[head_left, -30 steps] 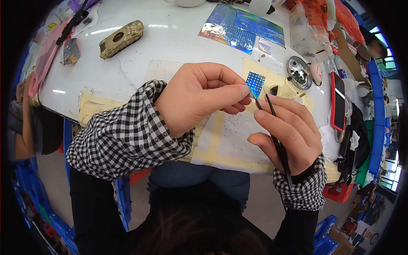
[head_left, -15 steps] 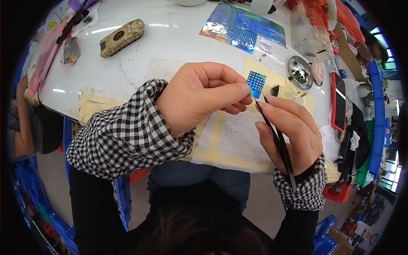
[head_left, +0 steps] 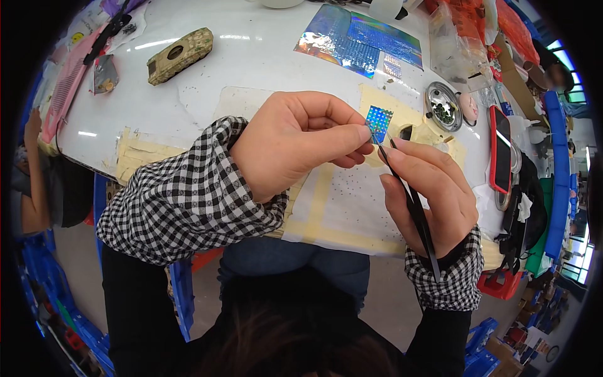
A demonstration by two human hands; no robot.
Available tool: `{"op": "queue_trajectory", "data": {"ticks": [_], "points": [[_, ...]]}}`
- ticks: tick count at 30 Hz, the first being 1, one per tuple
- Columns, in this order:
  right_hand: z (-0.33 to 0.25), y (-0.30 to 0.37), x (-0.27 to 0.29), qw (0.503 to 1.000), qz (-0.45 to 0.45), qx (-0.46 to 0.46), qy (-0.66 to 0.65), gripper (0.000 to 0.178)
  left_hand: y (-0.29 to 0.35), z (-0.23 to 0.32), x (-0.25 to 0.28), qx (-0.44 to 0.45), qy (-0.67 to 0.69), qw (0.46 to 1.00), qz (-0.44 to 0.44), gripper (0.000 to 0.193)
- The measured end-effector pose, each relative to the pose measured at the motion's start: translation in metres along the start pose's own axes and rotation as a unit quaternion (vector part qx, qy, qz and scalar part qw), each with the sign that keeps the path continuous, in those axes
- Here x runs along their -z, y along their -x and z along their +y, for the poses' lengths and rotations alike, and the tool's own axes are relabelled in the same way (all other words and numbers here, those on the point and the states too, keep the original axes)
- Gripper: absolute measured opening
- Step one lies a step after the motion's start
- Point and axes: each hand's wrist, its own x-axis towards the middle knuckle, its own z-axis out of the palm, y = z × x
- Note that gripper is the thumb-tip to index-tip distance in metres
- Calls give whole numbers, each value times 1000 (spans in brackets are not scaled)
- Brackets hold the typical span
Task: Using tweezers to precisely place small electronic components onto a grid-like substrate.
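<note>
Between thumb and fingers, my left hand (head_left: 308,135) pinches the lower left edge of a small shiny blue holographic sheet (head_left: 380,123) with rows of light dots. My right hand (head_left: 433,188) holds black tweezers (head_left: 417,213) like a pen, their tips up by the sheet's lower edge and close to my left thumb. Whether the tips touch the sheet, I cannot tell. Under my hands lies white paper (head_left: 342,210) edged with yellow tape and scattered with tiny dark specks.
Larger holographic sheets (head_left: 333,41) lie at the back. At the right are a round metal dish (head_left: 443,107) with small dark green bits and a red-cased phone (head_left: 500,149). A camouflage-patterned hull-shaped part (head_left: 180,56) sits back left. Another person's arm (head_left: 32,176) shows at far left.
The holographic sheet has tilted slightly, and its dots catch the light differently. My right hand and the tweezers have shifted very slightly; my left hand keeps its pinch.
</note>
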Motion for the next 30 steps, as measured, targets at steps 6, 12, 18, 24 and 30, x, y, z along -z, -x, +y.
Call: {"op": "queue_trajectory", "data": {"ticks": [6, 12, 18, 24, 30], "points": [[2, 0, 1, 1000, -1, -2, -12, 25, 0, -1, 0, -9, -12, 1000, -1, 17], [1, 1, 0, 1000, -1, 1, -7, 26, -1, 0, 1, 23, 13, 1000, -10, 17], [5, 3, -5, 989, 14, 111, 96, 21, -1, 1, 0, 80, 78, 994, -7, 17], [1, 1, -4, 971, 1, 159, 179, 18, -1, 2, 1, 92, 95, 991, -16, 16], [0, 1, -4, 963, -6, 182, 200, 18, -1, 0, 2, 86, 92, 992, -20, 16]]}}
